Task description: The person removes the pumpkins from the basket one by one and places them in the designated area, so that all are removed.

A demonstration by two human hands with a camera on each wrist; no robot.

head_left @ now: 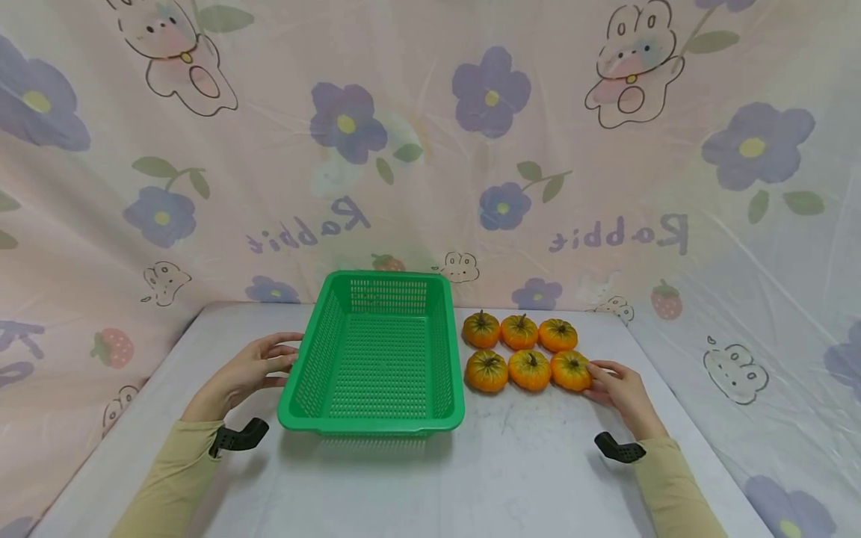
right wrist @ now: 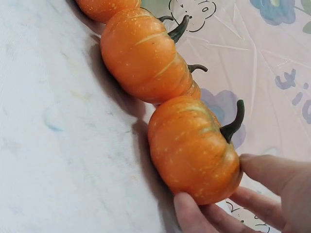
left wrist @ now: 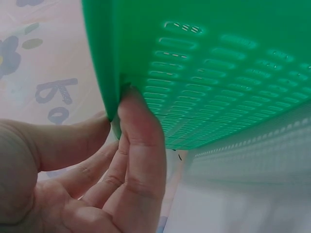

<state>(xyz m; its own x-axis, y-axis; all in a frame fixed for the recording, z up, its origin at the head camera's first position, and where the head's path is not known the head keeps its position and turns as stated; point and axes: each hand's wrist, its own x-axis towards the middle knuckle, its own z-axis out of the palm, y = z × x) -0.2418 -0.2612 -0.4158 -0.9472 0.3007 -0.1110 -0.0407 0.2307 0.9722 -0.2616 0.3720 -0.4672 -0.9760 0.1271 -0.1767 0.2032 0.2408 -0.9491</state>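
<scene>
A green plastic basket [head_left: 373, 427] with slotted walls stands on the table, with nothing inside it. At its left side, my left hand [head_left: 249, 371] holds the rim; the left wrist view shows the thumb and a finger [left wrist: 141, 131] pinching that green edge [left wrist: 104, 63]. Several small orange pumpkins with dark stems sit in two rows right of the basket. My right hand [head_left: 622, 392] grips the front-row pumpkin farthest right [head_left: 570, 370]. Close up, thumb and fingers lie around this pumpkin [right wrist: 192, 153], which appears to rest on the table.
Beside the held pumpkin is the middle front pumpkin [head_left: 529, 370], close to its neighbours. The white table [head_left: 525, 471] ends at a patterned cloth [head_left: 417, 187] hanging behind and along the sides. A black wrist mount [head_left: 242, 437] sits on each sleeve.
</scene>
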